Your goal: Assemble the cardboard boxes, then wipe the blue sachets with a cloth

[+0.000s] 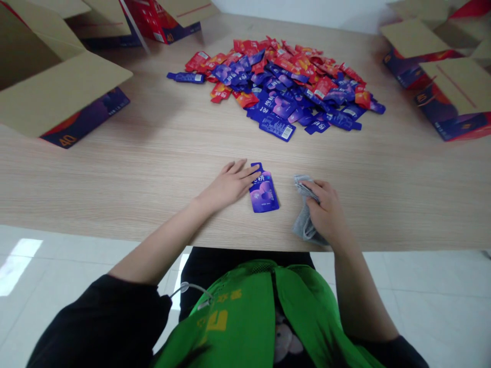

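A purple pouch (264, 195) with a narrow neck lies flat on the wooden table in front of me. The stretched fingers of my left hand (233, 183) rest on its upper left part and hide some of the print. To the right of the pouch, my right hand (326, 207) is closed around a bunched grey cloth (305, 222), which touches the tabletop. A gap of bare wood separates the cloth from the pouch.
Farther back is a heap of purple pouches (282, 107) and red pouches (326, 84). Open cartons stand on both sides: a large carton (88, 115) at left, a red carton (161, 23) behind it, and cartons (452, 112) at right. The table's front edge (245, 247) runs close to my body.
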Demonstrator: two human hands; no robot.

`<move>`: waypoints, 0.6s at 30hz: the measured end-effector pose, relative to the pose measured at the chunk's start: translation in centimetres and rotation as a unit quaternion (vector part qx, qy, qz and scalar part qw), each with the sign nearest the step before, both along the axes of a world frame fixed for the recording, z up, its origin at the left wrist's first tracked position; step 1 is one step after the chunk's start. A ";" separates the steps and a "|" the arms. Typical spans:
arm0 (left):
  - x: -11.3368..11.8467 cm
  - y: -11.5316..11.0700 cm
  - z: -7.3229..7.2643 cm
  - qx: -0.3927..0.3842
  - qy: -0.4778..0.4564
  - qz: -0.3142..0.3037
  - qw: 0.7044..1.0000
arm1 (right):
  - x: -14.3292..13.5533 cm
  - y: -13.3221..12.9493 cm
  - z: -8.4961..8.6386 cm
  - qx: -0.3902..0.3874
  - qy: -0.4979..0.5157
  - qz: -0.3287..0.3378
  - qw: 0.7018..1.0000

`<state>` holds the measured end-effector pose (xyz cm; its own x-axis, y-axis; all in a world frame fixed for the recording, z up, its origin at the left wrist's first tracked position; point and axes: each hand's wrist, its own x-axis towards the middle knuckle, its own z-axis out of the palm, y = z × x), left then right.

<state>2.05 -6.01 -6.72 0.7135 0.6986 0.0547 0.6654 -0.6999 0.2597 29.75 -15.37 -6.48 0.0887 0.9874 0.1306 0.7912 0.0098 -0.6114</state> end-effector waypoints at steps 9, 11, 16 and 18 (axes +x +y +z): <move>2.7 -6.7 0.8 0.052 0.050 0.178 0.981 | -0.5 1.0 1.0 0.029 -0.008 -0.002 1.000; 2.8 -7.3 0.4 0.054 0.035 0.192 0.979 | -1.9 1.5 2.0 0.045 -0.024 0.000 0.999; 2.9 -8.7 -0.4 0.049 0.020 0.201 0.978 | -7.8 2.6 3.6 0.075 -0.077 0.067 0.992; 2.8 -8.9 -0.3 0.042 0.027 0.194 0.980 | -10.0 2.9 3.2 0.054 -0.118 0.112 0.985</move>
<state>4.83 -14.89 -7.01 0.3986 0.9125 0.0924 0.8967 -0.4089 0.1693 19.76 -12.50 -3.32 -0.1761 0.9581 0.2260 0.8819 0.2556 -0.3961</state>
